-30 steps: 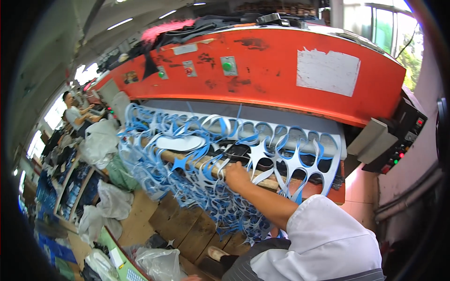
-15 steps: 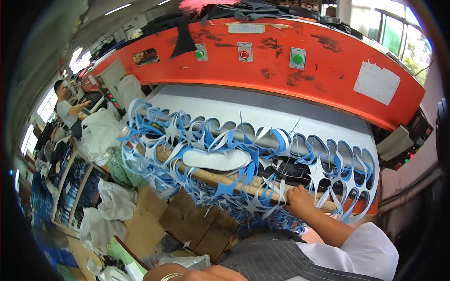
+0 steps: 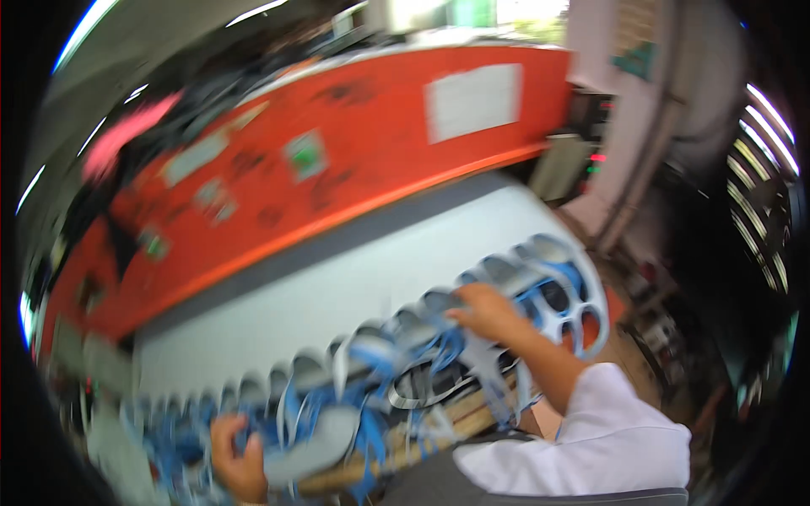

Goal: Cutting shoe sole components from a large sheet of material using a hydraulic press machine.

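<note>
Left hand point(image 3: 239, 460), nearest, closed on the blue web point(image 3: 371, 396) of cut-out sheet draped over a wooden bar point(image 3: 439, 426). Right hand point(image 3: 488, 310), farther, fingers curled into the same web at its upper edge. Beyond both hands: grey bed point(image 3: 337, 287), then orange press point(image 3: 337, 169). View blurred.

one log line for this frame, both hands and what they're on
left hand: gripping blue cut-out sheet, lower left | right hand: on the sheet's upper edge | behind: white bed, orange machine | picture: motion-blurred
</note>
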Tool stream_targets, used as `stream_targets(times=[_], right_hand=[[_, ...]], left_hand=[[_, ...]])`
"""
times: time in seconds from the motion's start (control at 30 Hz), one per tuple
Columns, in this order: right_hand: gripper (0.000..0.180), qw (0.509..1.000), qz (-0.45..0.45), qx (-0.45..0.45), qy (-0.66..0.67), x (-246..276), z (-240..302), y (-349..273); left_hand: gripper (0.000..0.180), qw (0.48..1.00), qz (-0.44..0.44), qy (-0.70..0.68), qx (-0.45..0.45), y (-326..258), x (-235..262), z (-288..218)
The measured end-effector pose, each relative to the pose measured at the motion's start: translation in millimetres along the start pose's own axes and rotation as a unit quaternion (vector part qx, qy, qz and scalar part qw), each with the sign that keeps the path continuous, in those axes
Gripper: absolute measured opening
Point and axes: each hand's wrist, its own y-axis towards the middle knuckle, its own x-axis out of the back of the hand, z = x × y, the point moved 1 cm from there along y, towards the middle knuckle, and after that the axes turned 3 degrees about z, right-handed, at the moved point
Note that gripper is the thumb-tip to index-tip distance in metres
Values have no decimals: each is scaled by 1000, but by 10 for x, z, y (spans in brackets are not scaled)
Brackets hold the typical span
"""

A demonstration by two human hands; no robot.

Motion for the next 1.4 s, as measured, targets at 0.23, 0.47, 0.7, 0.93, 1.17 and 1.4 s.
stream_targets(times=[0.23, 0.47, 0.7, 0.93, 1.17, 1.4], right_hand=[[51, 977, 61, -172, -111, -497, -263, 467], [36, 983, -144, 62, -92, -572, 81, -51], [22, 984, -140, 61, -96, -658, 176, -842], [16, 991, -71, 86, -74, -569, 238, -1179], [32, 969, 104, 144, -174, -480, 206, -1384], [9, 930, 119, 288, -193, -268, 453, -1371]], left_hand=[[20, 945, 290, 98, 117, 66, -674, 1070], [32, 938, 292, 185, -22, 96, -888, 1562], [39, 956, 206, 198, -68, -161, -947, 1702], [30, 963, 172, 176, -109, -281, -954, 1653], [31, 966, 182, 163, -89, -611, -883, 1583], [31, 973, 174, 149, -22, -829, -974, 1441]])
